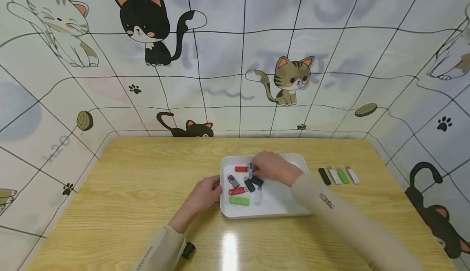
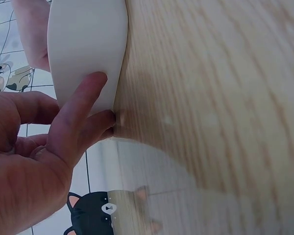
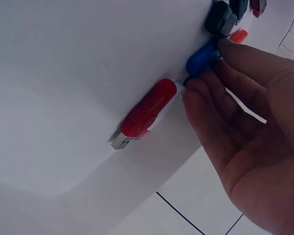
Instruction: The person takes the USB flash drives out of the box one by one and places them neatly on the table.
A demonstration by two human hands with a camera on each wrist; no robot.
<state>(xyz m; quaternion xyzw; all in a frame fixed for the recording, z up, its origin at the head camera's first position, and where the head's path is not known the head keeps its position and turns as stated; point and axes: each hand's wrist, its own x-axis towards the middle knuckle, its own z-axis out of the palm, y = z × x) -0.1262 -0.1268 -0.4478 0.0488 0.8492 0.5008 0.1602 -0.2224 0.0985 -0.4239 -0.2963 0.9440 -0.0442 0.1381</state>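
Note:
A white tray [image 1: 290, 199] holds several USB sticks. My left hand [image 1: 205, 193] holds the tray at its left side, the thumb and fingertips against the outer wall [image 2: 85, 39]. Reaching over the tray's far part, my right hand [image 1: 273, 165] pinches a blue USB stick [image 3: 201, 59] between thumb and fingers. Just beside those fingertips lies a red USB stick [image 3: 152, 108] with its metal plug bare. Nearer in the tray are two dark sticks, a second red stick [image 1: 238, 191], a green one [image 1: 239, 201], a whitish one [image 1: 258, 196] and a brown-and-silver one [image 1: 233, 181].
On the wooden table [image 1: 147, 161], right of the tray, stands a row of sticks: a black one [image 1: 324, 176], a green one [image 1: 343, 175] and two whitish ones. A cat-patterned curtain [image 1: 220, 58] encloses the table at the back and sides.

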